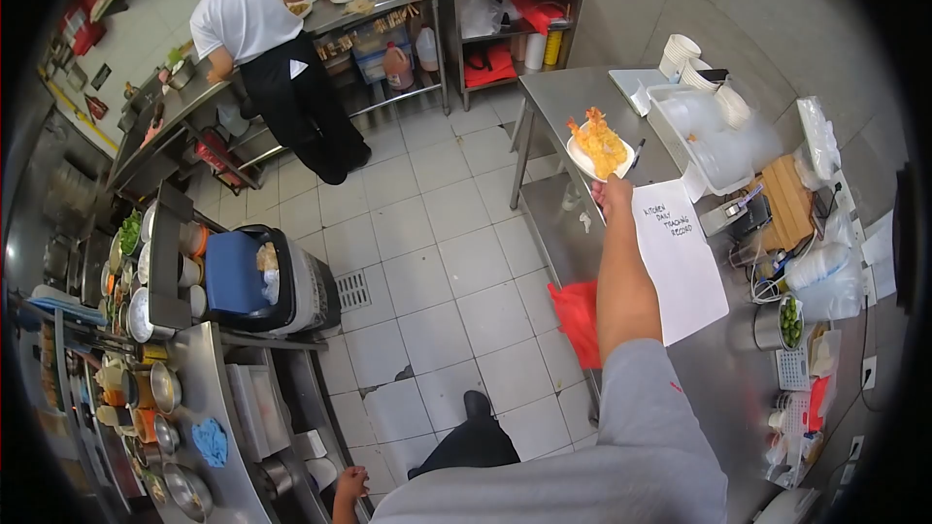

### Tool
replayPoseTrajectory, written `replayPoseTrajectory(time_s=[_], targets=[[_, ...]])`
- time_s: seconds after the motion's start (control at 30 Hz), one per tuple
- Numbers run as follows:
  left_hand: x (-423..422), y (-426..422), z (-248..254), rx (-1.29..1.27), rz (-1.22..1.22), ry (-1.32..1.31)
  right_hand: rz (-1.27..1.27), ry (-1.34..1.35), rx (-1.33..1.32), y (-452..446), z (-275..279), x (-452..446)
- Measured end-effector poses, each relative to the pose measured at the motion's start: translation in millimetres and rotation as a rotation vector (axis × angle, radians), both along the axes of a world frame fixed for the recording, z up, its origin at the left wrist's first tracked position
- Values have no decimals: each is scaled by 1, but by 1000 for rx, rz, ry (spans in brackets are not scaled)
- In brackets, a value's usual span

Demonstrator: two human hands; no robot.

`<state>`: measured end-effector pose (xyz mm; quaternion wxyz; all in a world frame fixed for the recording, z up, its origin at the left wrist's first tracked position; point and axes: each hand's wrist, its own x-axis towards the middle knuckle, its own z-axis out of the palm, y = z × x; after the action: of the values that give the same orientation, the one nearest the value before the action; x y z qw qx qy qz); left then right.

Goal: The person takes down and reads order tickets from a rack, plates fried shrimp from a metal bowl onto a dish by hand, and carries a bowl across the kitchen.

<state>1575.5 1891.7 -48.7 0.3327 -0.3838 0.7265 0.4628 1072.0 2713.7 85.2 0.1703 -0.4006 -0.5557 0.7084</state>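
Note:
My right hand [612,196] grips the near edge of a small white plate [582,161], its arm stretched forward over the steel table. On the plate lies golden battered shrimp tempura [598,144] with orange tails. Plate and hand are at the table's left edge, beside a dark pen [637,152] and a white paper sheet [680,272] lettered "Kitchen Daily Tracking Record". Low by my body on the left, my left hand [352,482] hangs with loosely bent fingers and nothing visible in it, close to the lower shelf of the left counter.
A co-worker [257,49] stands at the far counter, facing away. A bin with a blue lid [236,272] stands left of the tiled aisle [427,262]. A plastic tub [714,141], stacked bowls [682,49] and a pot of green limes [777,325] occupy the right table. Red plastic [577,320] hangs at its edge.

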Motion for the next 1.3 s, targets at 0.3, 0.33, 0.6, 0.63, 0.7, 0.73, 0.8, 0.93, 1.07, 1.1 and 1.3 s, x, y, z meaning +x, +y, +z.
replayPoseTrajectory(time_s=[0.3,0.33,0.6,0.63,0.7,0.73,0.8,0.93,1.07,1.1,1.3], targets=[[-8,-9,9,13,86,-14,24,107,-86,25,-8,-13],[-8,-9,9,-16,60,-1,24,112,-81,19,-7,-8],[14,-18,-14,102,52,62,141,216,80,-154,-26,125],[18,-20,-16,97,36,67,188,208,60,-179,-51,150],[27,-24,-13,112,49,89,333,79,144,-229,-116,211],[32,-30,-11,117,66,99,427,-104,220,-266,-119,248],[46,-50,-28,137,86,152,679,-185,209,-326,-152,319],[96,-94,-43,132,134,270,1097,-375,543,-392,-201,404],[165,-142,-71,84,164,302,1246,-581,428,-444,-173,408],[180,-154,-79,11,106,306,1379,-592,468,-454,-177,400],[286,-214,-62,-145,192,433,1744,-481,926,-638,-134,405]])
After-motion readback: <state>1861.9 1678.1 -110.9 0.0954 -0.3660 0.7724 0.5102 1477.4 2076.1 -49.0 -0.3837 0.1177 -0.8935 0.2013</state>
